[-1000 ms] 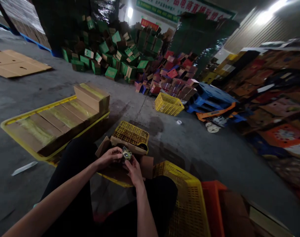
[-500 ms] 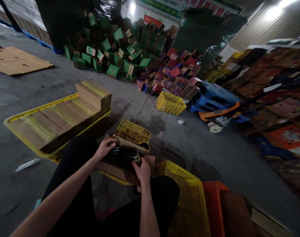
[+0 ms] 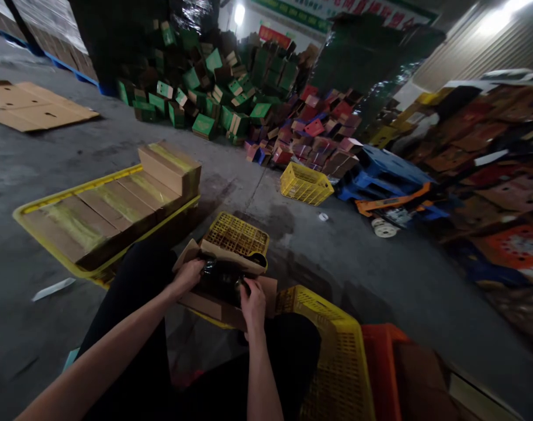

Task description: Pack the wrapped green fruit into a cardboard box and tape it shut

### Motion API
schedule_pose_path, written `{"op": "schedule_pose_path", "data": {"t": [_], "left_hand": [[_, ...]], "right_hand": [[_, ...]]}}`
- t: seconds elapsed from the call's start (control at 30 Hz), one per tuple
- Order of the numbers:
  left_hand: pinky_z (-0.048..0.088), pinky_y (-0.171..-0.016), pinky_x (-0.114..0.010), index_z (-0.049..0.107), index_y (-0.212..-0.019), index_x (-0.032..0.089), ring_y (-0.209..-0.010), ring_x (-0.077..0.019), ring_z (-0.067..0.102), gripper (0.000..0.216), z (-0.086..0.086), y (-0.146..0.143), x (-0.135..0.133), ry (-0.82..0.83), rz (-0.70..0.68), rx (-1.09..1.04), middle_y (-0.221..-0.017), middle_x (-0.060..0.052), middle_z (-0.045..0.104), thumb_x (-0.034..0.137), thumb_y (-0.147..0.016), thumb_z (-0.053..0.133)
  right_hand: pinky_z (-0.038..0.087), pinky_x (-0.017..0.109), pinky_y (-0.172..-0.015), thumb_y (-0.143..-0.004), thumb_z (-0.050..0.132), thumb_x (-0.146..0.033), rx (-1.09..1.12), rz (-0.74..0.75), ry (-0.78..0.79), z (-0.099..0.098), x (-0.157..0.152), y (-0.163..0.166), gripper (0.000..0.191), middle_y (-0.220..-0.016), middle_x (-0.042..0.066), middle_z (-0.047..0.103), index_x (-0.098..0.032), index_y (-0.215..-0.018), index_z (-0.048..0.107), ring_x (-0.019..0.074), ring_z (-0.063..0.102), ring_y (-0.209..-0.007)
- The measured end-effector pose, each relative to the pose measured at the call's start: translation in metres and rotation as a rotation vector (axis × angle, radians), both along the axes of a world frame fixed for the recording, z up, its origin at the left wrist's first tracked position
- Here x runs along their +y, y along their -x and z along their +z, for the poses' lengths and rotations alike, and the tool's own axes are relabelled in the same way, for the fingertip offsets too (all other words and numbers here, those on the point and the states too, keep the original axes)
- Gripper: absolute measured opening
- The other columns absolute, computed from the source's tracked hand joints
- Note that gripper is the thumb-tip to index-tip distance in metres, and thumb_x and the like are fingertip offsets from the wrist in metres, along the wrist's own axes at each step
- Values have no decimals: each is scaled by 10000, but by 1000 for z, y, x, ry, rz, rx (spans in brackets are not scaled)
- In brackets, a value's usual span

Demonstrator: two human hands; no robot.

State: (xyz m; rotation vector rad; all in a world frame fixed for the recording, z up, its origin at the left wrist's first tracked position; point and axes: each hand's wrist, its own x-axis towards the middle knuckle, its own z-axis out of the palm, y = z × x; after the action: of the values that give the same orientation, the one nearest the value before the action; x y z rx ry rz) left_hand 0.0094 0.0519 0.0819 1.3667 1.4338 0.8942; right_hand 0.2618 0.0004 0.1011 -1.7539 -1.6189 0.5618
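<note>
An open cardboard box (image 3: 269, 289) rests on a yellow crate (image 3: 238, 231) between my knees, its flaps spread. Inside lies a shiny black plastic bag (image 3: 221, 282); whatever it contains is hidden. At the bag's left end, my left hand (image 3: 188, 279) has its fingers curled in beside the raised flap, closed on the plastic. My right hand (image 3: 252, 301) pinches the bag's right end, near the box's right flap. Just behind the box, a round black-and-yellow item (image 3: 258, 259) sits at the crate's edge; its kind is unclear.
On my left, a yellow crate (image 3: 25, 225) holds several taped cartons (image 3: 111, 204). To the right stand a yellow crate (image 3: 336, 327) and an orange one (image 3: 380, 351). Farther off are piled green boxes (image 3: 203, 124), another yellow crate (image 3: 305, 184) and an orange pallet jack (image 3: 393, 202).
My left hand has moved from the flap's edge down onto the bag's left end. The right fingers have closed on the bag's right end, and the left flap shows more.
</note>
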Motion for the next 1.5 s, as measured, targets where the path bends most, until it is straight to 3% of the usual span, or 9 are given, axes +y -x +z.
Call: {"op": "schedule_pose_path", "data": {"t": [0.17, 0.3, 0.47, 0.73, 0.87, 0.97, 1.1, 1.27, 1.5], "left_hand": [[407, -775, -316, 586, -594, 227, -864, -296, 622, 142, 5, -1, 1, 2, -24, 26, -635, -50, 593, 161, -680, 676], [416, -763, -287, 668, -712, 231, -802, -240, 605, 14, 21, -2, 3, -60, -102, 4, -744, -38, 661, 234, -720, 679], [436, -753, -272, 727, -833, 200, -804, -212, 606, 160, 41, -6, -1, -145, -165, -183, -828, -42, 693, 349, -800, 678], [457, -647, -247, 706, -911, 155, -739, -175, 598, 358, 30, -13, -2, 55, -1, -473, -828, -47, 667, 482, -770, 749], [506, -772, -286, 661, -1145, 170, -930, -218, 653, 505, 38, -18, -6, 197, -34, -681, -1055, -92, 697, 495, -773, 764], [493, -929, -355, 623, -1269, 193, -1170, -285, 602, 614, 47, -20, -10, 269, -184, -765, -1285, -129, 644, 464, -749, 803], [485, -981, -395, 670, -1203, 166, -1202, -314, 594, 571, 49, -18, -12, 329, -319, -740, -1250, -127, 670, 431, -724, 833], [514, -966, -404, 690, -1115, 148, -1106, -290, 651, 510, 41, -17, -9, 303, -188, -767, -1155, -115, 703, 424, -715, 843], [547, -904, -362, 697, -1049, 134, -1015, -252, 683, 499, 37, -17, -8, 327, -94, -789, -1084, -120, 718, 414, -676, 875]], "right_hand": [[495, 391, -921, -833, 618, -303, 156, 32, -9, 1, 3, 5, 212, -984, 84, 731, -243, -977, 761, 255, 667, -939], [495, 401, -923, -838, 629, -296, 207, 60, -32, 5, 4, 9, 208, -994, 97, 739, -234, -974, 773, 265, 677, -941], [465, 409, -1000, -825, 699, -398, 383, 131, 89, 18, 2, 18, 296, -1136, 56, 740, -279, -1091, 752, 273, 658, -1086], [533, 379, -903, -749, 779, -416, 648, 221, 260, 38, -1, 25, 466, -1117, 25, 739, -305, -1195, 706, 253, 675, -1028], [578, 359, -790, -738, 776, -478, 795, 111, 306, 37, -2, 25, 443, -1049, 46, 737, -258, -1119, 722, 257, 687, -962], [594, 357, -746, -757, 740, -547, 858, 55, 317, 35, -3, 25, 483, -1068, 50, 724, -254, -1138, 695, 271, 675, -989], [600, 364, -762, -770, 722, -564, 861, 81, 314, 36, -4, 25, 519, -1164, 45, 705, -285, -1205, 668, 279, 661, -1049], [592, 396, -825, -757, 755, -488, 962, 129, 310, 31, -4, 23, 577, -1192, 49, 700, -296, -1286, 625, 274, 657, -1083], [565, 357, -801, -735, 756, -478, 830, 57, 221, 21, 3, 18, 412, -1055, 54, 751, -236, -1068, 754, 255, 684, -943]]}}
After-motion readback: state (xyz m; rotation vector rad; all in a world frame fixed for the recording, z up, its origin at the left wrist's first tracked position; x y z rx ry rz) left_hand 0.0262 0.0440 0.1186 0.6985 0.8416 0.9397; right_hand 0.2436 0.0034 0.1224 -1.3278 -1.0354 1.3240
